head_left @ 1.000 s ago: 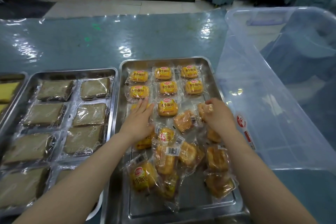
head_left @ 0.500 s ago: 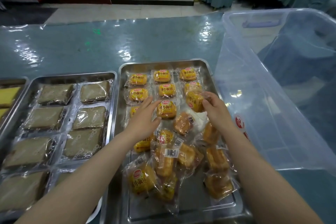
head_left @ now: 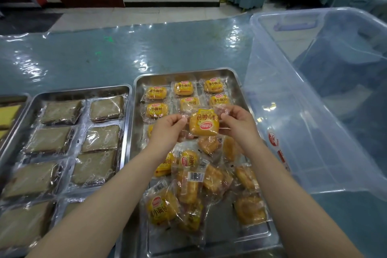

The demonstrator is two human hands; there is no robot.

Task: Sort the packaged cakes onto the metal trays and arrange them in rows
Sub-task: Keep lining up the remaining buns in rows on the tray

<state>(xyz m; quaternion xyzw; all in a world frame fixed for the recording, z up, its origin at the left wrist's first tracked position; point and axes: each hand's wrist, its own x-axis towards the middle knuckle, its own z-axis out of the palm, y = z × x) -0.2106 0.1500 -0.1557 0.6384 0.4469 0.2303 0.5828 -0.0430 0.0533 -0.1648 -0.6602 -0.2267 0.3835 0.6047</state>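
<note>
A yellow packaged cake (head_left: 204, 124) hangs above the right metal tray (head_left: 243, 81), its label upside down toward me. My left hand (head_left: 167, 130) pinches the wrapper's left edge, and my right hand (head_left: 238, 121) pinches the right edge. Behind it, yellow cakes (head_left: 157, 92) lie in neat rows at the tray's far end. A loose pile of the same cakes (head_left: 194, 182) fills the tray's near half. The left metal tray (head_left: 83, 90) holds brown packaged cakes (head_left: 60, 112) in two columns.
A large clear plastic bin (head_left: 314, 111) stands right against the right tray. A third tray with yellow slabs (head_left: 7, 113) shows at the far left edge. The table wears a shiny blue-green plastic cover (head_left: 125, 52).
My right hand lifted a yellow cake from the tray's right side to the middle. My left hand rose off the tray and took the wrapper's other edge.
</note>
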